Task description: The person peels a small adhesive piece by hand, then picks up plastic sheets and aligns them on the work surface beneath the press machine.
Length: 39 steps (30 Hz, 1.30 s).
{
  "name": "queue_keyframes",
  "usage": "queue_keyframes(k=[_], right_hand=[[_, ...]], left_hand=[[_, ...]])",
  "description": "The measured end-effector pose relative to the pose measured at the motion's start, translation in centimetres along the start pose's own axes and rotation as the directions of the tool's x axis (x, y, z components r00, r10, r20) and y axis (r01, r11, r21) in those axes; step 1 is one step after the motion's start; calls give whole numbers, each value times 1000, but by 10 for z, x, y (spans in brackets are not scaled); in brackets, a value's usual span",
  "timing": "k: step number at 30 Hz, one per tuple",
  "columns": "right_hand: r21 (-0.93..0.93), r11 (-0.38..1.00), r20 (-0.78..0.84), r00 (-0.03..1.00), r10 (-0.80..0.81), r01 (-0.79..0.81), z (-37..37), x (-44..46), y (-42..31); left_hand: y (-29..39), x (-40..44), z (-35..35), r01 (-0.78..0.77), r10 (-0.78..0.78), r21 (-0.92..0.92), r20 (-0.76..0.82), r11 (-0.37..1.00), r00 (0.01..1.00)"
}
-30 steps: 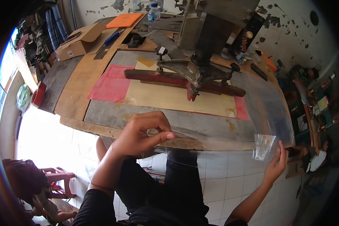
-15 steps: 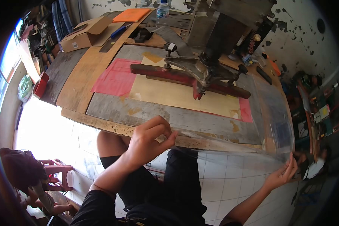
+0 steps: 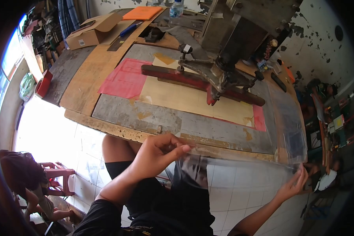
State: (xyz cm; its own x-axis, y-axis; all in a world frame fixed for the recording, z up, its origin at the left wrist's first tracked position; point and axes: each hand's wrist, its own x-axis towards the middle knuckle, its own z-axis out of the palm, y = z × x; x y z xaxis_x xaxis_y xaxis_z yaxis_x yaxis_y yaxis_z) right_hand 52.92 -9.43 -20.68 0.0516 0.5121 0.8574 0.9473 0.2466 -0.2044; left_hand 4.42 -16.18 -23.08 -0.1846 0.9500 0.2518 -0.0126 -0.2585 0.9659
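A clear plastic sheet stretches between my two hands, just off the table's front edge. My left hand pinches its left end between thumb and fingers. At the far right end, my right hand grips the sheet by a corner. Beyond them stands a press with a dark red bar over a cream sheet. Under the cream sheet lies pink material, on a grey metal plate. More clear plastic sheets lie at the table's right side.
A cardboard box, a blue-handled tool, an orange folder and a water bottle sit at the back. A red tape roll is at the left edge. Another person is at lower left, near a red stool.
My left hand has moved slightly down and right with its end of the plastic sheet, which now hangs lower in front of the table edge. The right hand keeps its grip, nearly still.
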Motion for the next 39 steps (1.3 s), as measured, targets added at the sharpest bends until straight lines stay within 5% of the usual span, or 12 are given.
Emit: queue_keyframes(k=[2, 7, 10, 12, 16, 18, 22, 23, 24, 28, 32, 39], right_hand=[[-11, 1000, 34, 999, 21, -21, 2, -1, -1], [6, 996, 143, 986, 88, -90, 7, -1, -4], [-5, 997, 150, 986, 79, -79, 6, 0, -6], [5, 996, 151, 985, 85, -87, 8, 1, -7], [83, 985, 196, 971, 134, -153, 13, 1, -10], [63, 985, 214, 966, 143, -160, 14, -1, -9], [79, 978, 235, 958, 167, -190, 18, -1, -16], [79, 978, 234, 957, 171, -194, 21, -3, -18], [98, 971, 248, 950, 188, -217, 25, -5, -19], [122, 937, 299, 913, 279, -327, 36, -7, -25], [121, 936, 312, 908, 281, -331, 43, -8, -28], [77, 931, 346, 885, 312, -358, 41, -14, -34]], left_hand=[[9, 6, -16, 343, -286, -151, 306, 927, 908], [-9, 9, -21, 375, -174, -373, 473, 848, 864], [-23, 2, -21, 351, -255, -142, 450, 926, 856], [-31, -1, -15, 104, -102, 9, 300, 995, 949], [-19, -4, -14, 0, 22, -63, 337, 998, 941], [-11, -8, -13, 310, -141, -403, 397, 861, 907], [-44, -8, -1, 230, 55, -537, 462, 812, 885], [-48, -12, 6, 411, 53, -629, 585, 660, 810], [-54, -17, 15, 582, 83, -662, 691, 473, 718], [-62, -30, 46, 773, 49, -533, 832, 344, 552], [-52, -19, 48, 765, 109, -617, 786, 185, 608], [-61, -4, 30, 618, 90, -640, 724, 456, 684]])
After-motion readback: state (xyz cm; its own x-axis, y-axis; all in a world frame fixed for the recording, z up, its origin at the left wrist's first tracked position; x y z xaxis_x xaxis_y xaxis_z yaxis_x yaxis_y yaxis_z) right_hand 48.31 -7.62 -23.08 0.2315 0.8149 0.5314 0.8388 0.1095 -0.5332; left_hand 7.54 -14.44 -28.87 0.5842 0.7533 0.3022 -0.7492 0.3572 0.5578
